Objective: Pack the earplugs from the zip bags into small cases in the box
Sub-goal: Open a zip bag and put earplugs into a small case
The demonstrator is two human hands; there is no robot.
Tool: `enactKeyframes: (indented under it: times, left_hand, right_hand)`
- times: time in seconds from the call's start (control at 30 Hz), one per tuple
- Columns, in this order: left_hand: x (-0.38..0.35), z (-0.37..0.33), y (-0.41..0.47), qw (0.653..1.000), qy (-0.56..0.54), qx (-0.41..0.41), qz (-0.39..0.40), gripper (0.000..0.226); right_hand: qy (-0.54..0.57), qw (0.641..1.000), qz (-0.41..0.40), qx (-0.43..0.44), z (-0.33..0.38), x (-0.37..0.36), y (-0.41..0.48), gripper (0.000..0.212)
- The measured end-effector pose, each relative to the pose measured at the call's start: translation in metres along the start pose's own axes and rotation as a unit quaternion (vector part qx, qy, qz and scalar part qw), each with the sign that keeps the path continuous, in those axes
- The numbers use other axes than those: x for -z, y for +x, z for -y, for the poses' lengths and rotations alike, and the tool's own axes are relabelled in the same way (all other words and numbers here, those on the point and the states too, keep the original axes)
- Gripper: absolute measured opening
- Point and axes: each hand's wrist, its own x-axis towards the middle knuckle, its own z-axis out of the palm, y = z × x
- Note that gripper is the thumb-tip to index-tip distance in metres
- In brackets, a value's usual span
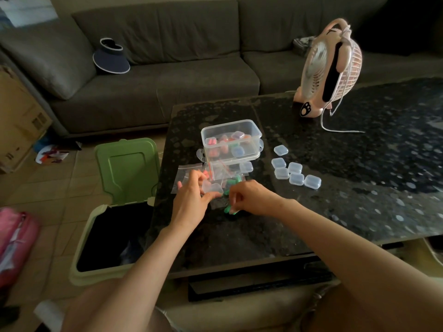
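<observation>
VIEW: head, single wide-angle camera | POSITION: above and behind both hands | FACING: forward and down along the forearms | RANGE: near; left hand (191, 196) and right hand (250, 197) near frame centre | FIELD: table (359, 188) under and right of hands, bin (127, 168) left of left hand, sofa (167, 80) well beyond hands

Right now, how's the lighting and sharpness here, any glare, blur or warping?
Head view: dim overall; pale glare patches on the glossy table; wide-angle bending along the sofa; slight blur on the right hand pinching green earplugs and the left hand holding a small case.
</observation>
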Motion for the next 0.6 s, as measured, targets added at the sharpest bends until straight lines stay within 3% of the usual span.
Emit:
enactKeyframes:
  times: [0.2,0.4,0.5,0.6]
  left_hand:
    - [0.005,0.003,-0.002,1.0,0.0,0.004,-0.003,0.041]
    - [0.01,0.007,-0.005,0.999,-0.024,0.002,0.021,0.04]
    - [0.01,0.01,-0.005,0.999,-0.038,0.0,0.036,0.04]
    - [0.007,0.01,-0.004,0.997,-0.063,0.009,0.049,0.043]
  right_hand:
    - [-0.026,0.999,-0.027,0.0,0.007,-0.01,0.005,0.016]
    - [-0.049,0.999,-0.002,0.0,0.008,-0.01,0.011,0.012]
    - [-0.033,0.997,-0.074,-0.009,0.008,-0.002,0.013,0.01]
    - [0.066,0.982,-0.175,-0.006,0.013,0.009,0.014,0.008]
